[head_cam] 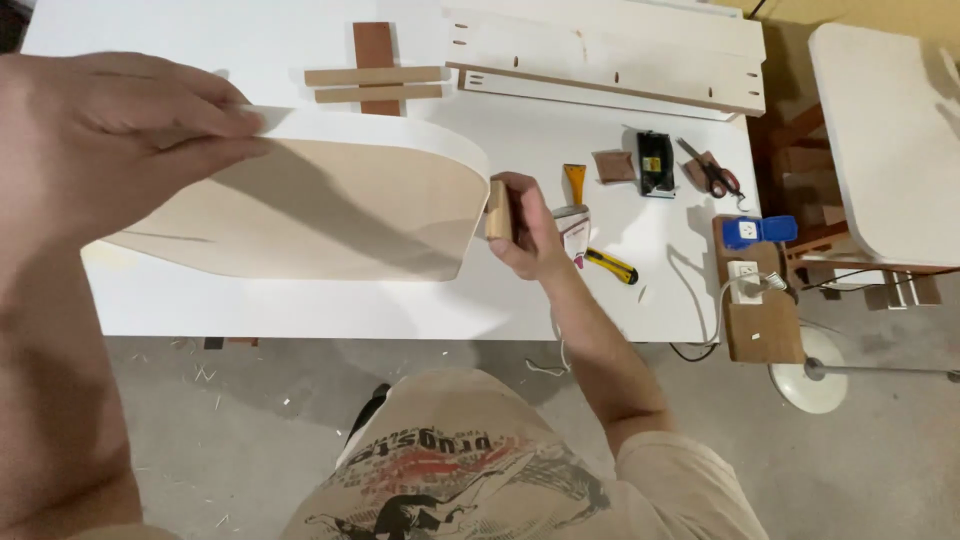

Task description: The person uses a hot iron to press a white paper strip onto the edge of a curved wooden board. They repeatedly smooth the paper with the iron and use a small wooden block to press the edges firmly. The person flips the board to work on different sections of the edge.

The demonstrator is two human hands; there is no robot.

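Note:
My left hand [110, 130] grips the upper left edge of a rounded board [330, 205], pale wood on its face with a white edge band, held up over the white table [300, 300]. My right hand [525, 230] presses a small wooden block [497, 210] against the board's rounded right edge. The block lies between my fingers and the edge band.
Beyond the hands lie a putty knife [573, 195], a yellow utility knife [612, 266], a brown pad [613, 166], a black tool [655, 163] and scissors [712, 170]. White panels [610, 50] and wood strips [375, 85] sit at the back. A power strip [757, 290] is at the right.

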